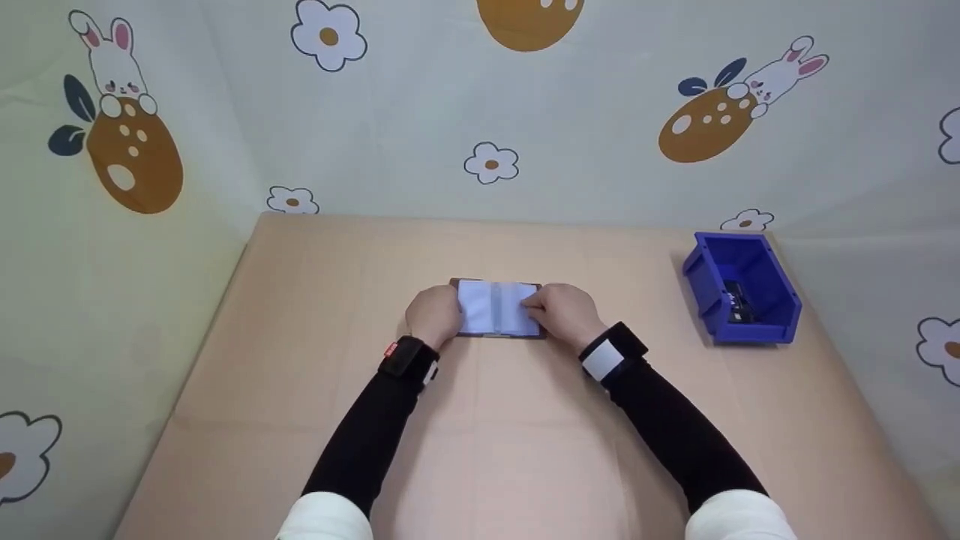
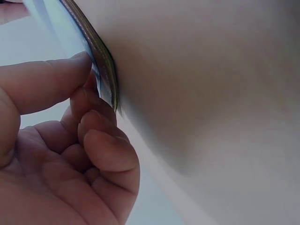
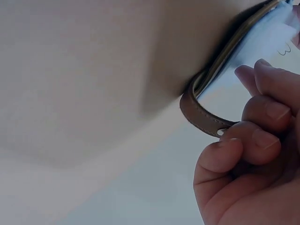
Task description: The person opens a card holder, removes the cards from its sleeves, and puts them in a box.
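A small card holder [image 1: 477,309] lies spread over the table in the middle of the head view, with a brown leather-like cover and clear plastic sleeves inside. The left hand [image 1: 435,315] pinches its left edge between thumb and curled fingers; in the left wrist view the cover's edge [image 2: 104,61] shows beside the fingertips. At the opposite side, the right hand [image 1: 566,311] has thumb and forefinger on the right-hand sleeves. A brown strap [image 3: 206,116] with a metal snap bends out from the cover to the right hand's curled fingers.
A blue plastic bin [image 1: 750,332] stands at the table's right rear, with some small black items [image 1: 737,304] inside. Patterned cloth [image 1: 405,112] with rabbits and flowers hangs behind and beside the beige table [image 1: 337,390].
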`<state>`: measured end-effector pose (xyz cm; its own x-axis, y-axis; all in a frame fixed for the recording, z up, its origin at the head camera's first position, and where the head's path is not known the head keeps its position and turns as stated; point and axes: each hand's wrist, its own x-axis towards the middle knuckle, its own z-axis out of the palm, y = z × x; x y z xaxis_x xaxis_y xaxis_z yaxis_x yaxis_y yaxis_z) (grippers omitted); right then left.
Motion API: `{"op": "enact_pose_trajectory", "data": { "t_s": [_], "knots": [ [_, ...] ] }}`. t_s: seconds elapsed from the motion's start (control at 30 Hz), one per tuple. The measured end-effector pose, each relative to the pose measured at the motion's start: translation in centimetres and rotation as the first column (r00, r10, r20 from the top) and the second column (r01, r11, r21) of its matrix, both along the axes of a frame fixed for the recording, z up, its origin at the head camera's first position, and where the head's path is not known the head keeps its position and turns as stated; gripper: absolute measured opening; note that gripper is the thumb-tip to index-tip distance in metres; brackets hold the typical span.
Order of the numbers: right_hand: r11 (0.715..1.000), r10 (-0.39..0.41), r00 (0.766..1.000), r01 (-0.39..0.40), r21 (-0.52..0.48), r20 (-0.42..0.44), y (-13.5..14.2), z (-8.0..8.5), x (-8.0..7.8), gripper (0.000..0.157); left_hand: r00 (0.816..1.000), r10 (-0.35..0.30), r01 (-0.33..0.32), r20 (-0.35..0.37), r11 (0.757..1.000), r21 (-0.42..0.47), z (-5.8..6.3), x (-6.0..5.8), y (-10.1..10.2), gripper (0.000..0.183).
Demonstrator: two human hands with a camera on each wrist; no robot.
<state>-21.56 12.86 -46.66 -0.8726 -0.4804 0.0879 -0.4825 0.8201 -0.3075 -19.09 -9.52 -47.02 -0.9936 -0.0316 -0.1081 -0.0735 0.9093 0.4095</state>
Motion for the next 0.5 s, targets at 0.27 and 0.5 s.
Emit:
{"op": "enact_pose_trajectory", "data": {
  "t_s": [0.27,0.5],
  "knots": [
    [0.996,-0.073,0.997,0.073,-0.05,0.001,1.6,0.6,-0.1,0.016,0.999,-0.016,0.017,-0.045,1.0,0.014,0.1,0.1,-0.2,0.014],
    [0.977,-0.193,0.978,0.183,-0.107,-0.085,3.1,1.1,-0.3,0.022,0.976,0.011,-0.004,-0.216,0.999,0.034,0.4,0.4,-0.6,0.023]
  ]
}}
